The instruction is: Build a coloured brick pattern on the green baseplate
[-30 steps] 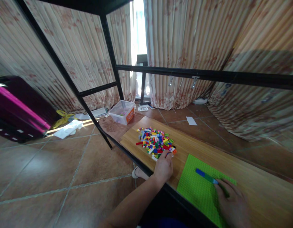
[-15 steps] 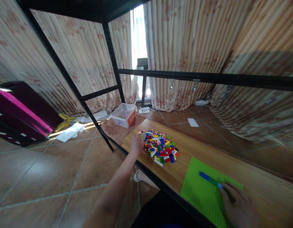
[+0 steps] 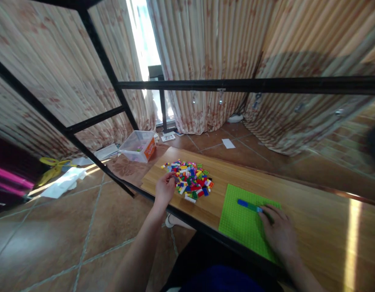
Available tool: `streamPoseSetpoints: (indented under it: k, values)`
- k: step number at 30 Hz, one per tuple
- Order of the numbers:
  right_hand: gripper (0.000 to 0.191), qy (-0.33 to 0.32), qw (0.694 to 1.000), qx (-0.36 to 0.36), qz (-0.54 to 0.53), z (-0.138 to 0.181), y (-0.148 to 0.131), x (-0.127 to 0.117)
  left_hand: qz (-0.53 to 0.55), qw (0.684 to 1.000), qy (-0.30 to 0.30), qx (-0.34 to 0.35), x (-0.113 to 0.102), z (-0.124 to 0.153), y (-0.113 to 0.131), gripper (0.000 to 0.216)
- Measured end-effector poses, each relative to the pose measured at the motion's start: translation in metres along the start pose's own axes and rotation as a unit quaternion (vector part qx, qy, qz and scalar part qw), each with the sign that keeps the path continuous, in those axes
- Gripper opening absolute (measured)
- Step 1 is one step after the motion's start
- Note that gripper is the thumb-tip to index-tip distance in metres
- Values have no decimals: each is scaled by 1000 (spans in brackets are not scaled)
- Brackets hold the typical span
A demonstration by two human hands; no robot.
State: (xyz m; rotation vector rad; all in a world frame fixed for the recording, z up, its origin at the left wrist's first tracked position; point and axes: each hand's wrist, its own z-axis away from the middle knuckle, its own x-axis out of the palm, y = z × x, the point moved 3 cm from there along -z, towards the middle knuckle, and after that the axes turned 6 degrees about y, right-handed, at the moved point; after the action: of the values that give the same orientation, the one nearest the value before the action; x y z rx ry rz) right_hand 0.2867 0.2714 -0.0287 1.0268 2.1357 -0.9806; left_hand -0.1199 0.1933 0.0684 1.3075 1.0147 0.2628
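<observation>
Table (image 3: 315,211), one brick pile (image 3: 192,178), left hand (image 3: 164,188) (grip unclear), right hand (image 3: 279,232) gripping one bar (image 3: 247,205)

An open lane of counter (image 3: 212,210) separates the brick pile (image 3: 192,178) from the green baseplate (image 3: 239,227), and bare wood runs along the far edge. The left fingers (image 3: 168,176) block the pile's left side, the right fingers (image 3: 273,211) the baseplate's right. A black bar (image 3: 190,221) borders the near edge.
</observation>
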Motion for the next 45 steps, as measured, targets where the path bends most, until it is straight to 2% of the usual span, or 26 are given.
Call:
streamPoseSetpoints:
  k: [4, 8, 11, 17, 22, 29, 36, 40, 45]
  values:
    - [48, 10, 1000, 19, -22, -3, -10, -5, 161, 974, -140, -72, 47, 55, 12, 29]
    - [42, 13, 999, 32, -34, -5, -15, -8, 172, 951, -236, -105, 89, 97, 22, 27]
    - [40, 16, 998, 39, -45, -6, -17, -9, 142, 951, -266, -64, 111, 106, 30, 24]
    - [37, 17, 996, 57, -60, -6, -16, -7, 13, 951, -288, 107, 140, 101, 50, 18]
    - [36, 12, 996, 58, -68, -6, -17, -8, -56, 930, -314, 182, 154, 111, 63, 18]
    - [32, 14, 996, 62, -68, -7, -18, -10, -76, 939, -291, 165, 167, 120, 64, 18]
    - [33, 16, 995, 70, -66, -7, -19, -10, -93, 943, -257, 189, 170, 119, 60, 20]
    - [33, 16, 995, 70, -65, -8, -20, -11, -97, 940, -248, 214, 165, 122, 58, 27]
    - [32, 19, 995, 68, -69, -8, -20, -11, -93, 923, -303, 217, 159, 128, 55, 57]
